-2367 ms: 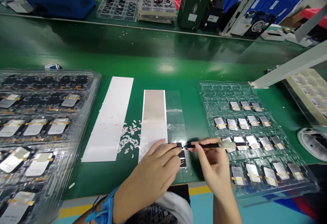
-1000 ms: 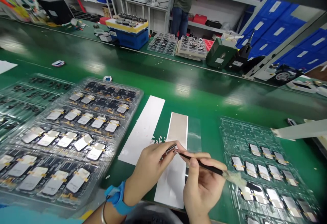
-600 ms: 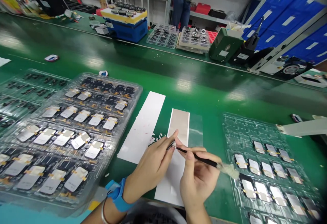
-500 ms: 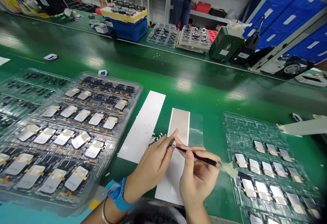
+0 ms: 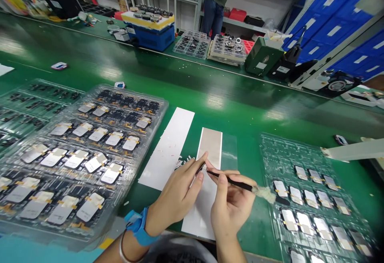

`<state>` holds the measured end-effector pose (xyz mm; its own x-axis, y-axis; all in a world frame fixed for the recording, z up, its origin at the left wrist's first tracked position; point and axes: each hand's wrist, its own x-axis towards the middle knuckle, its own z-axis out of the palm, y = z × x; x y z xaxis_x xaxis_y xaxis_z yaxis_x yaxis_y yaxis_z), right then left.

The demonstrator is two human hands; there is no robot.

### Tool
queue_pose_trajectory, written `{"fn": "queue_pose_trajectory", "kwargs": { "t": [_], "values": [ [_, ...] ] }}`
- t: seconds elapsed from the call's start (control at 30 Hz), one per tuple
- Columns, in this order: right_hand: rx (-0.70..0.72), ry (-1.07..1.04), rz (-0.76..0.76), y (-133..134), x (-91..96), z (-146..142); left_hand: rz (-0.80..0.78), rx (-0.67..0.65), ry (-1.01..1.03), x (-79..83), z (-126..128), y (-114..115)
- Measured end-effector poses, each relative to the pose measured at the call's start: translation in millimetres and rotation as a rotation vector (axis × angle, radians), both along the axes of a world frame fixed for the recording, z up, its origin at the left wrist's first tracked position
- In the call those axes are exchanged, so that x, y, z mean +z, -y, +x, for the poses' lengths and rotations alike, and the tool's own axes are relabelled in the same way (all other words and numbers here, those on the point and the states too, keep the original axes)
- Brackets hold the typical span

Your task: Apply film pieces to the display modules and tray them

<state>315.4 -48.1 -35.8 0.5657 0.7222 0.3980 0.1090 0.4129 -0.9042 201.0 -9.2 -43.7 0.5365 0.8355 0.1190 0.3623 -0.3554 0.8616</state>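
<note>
My left hand point(image 5: 180, 189) is closed round a small, thin dark part point(image 5: 200, 168), mostly hidden by the fingers. In my right hand point(image 5: 231, 209) are slim black tweezers point(image 5: 240, 183) with pale wrapping point(image 5: 265, 193) toward the rear end. Their thin tip meets the dark part between both hands. Under the hands lies a white sheet point(image 5: 195, 223), and just beyond them a greyish-tan strip with white edges point(image 5: 210, 143). Left of that, a long white strip point(image 5: 172, 139) carries small scraps, with white bits point(image 5: 183, 161) beside it.
On the left, a clear tray point(image 5: 160, 115) holds rows of silver-faced modules with orange tabs. A similar tray point(image 5: 270, 147) on the right is partly filled. A white arm-like bar point(image 5: 354, 149) juts in from the right. A person point(image 5: 213, 7) stands beyond the bench.
My hands keep nearly the same pose, with the tweezers' tip still at the dark part. The view has shifted slightly, and the tweezers' rear end sits a little farther left.
</note>
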Motion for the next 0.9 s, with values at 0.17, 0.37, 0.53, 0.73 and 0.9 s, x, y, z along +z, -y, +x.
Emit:
{"fn": "queue_pose_trajectory", "kwargs": {
  "t": [0.17,0.37,0.53,0.73,0.9],
  "values": [
    [-0.008,0.006,0.005,-1.1,-0.7,-0.1,0.013,0.003,-0.011,1.9,1.0,-0.3],
    [-0.023,0.016,-0.011,-1.3,-0.6,-1.1,0.002,0.0,-0.039,1.8,0.3,-0.3],
    [-0.018,0.017,-0.025,-0.6,-2.6,-1.6,0.033,0.012,-0.061,1.6,1.3,-1.4],
    [-0.001,0.001,0.001,1.7,-5.5,-1.0,0.034,0.019,-0.071,1.7,1.1,-0.9],
    [0.015,-0.001,0.028,2.8,-4.8,-0.2,0.004,0.008,-0.063,0.7,1.3,-1.2]
  ]
}}
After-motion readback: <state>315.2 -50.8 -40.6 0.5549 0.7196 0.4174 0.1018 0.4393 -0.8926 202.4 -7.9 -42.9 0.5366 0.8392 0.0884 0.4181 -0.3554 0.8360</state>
